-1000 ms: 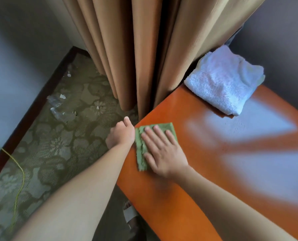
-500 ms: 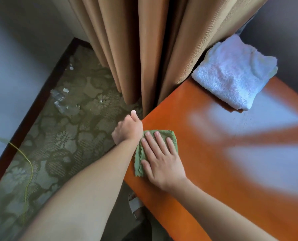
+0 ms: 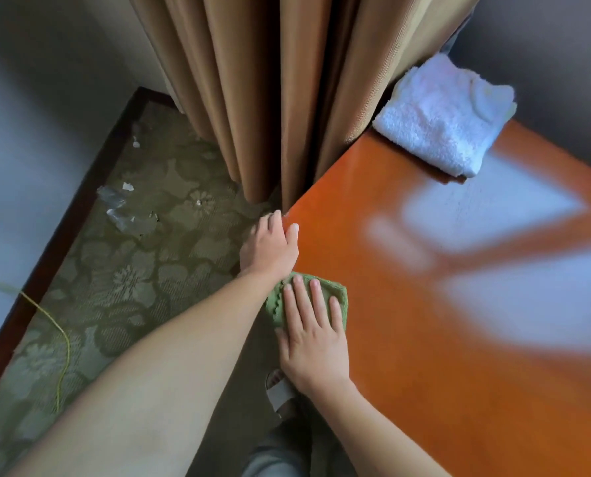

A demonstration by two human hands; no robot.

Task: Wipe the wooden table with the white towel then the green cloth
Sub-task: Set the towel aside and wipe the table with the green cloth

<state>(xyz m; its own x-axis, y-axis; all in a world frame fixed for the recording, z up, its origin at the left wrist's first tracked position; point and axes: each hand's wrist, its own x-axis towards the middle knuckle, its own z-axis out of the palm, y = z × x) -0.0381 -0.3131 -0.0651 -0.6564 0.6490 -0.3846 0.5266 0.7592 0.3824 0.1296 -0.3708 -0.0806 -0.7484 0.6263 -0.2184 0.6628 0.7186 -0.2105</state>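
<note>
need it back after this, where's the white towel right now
In the head view, the white towel lies folded at the far corner of the wooden table, upper right, against the tan curtain.

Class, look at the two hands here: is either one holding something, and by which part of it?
Nothing is gripped. The right hand presses flat on top of the green cloth at the wooden table edge; the left hand rests on the table's edge, thumb on top.
</note>
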